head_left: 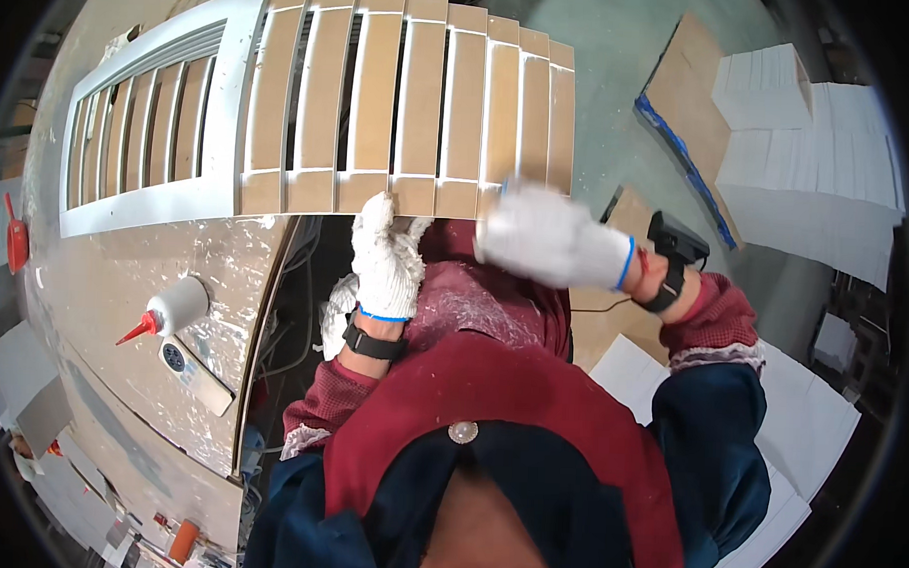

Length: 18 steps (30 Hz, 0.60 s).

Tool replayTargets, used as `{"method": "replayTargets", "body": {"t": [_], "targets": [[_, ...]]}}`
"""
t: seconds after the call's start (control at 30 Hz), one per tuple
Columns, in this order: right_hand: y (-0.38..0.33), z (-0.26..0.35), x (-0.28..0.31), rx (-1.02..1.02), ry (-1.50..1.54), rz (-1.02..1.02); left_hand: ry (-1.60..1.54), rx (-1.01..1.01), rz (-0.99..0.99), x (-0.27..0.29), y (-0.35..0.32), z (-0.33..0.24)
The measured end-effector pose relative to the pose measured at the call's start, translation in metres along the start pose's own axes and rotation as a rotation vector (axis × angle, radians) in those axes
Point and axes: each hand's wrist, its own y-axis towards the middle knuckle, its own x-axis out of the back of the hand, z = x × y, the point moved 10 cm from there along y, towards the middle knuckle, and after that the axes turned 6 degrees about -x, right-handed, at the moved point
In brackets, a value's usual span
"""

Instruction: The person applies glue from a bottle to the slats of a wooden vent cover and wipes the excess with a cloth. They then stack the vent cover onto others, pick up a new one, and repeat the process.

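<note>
The left hand (pixel 385 257) in a white cotton glove grips the near edge of the brown and white slatted wooden shutter panel (pixel 411 102), which sticks out past the paint-splashed workbench (pixel 114 282). The right hand (pixel 551 237), also gloved, is blurry at that edge; I cannot tell its grip. A white glue bottle with a red tip (pixel 168 312) lies on the bench.

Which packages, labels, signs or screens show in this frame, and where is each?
Glue bottle: on the paint-spattered workbench, lying on its side, white with a red nozzle.
Remote-like device: just below the bottle, flat, whitish, with a dark blue button patch.
Orange-capped container: lower left edge, too small to describe.
No signs or screens.
</note>
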Motion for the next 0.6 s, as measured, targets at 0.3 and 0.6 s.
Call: {"method": "replayTargets", "body": {"t": [0.3,0.6], "targets": [[0.089,-0.152,0.075,-0.352,-0.537,-0.378,0.010,-0.015,-0.029,-0.010,-0.004,-0.006],[0.062,0.003,0.004,-0.075,-0.368,0.075,-0.042,-0.026,-0.031,-0.004,0.001,-0.002]]}}
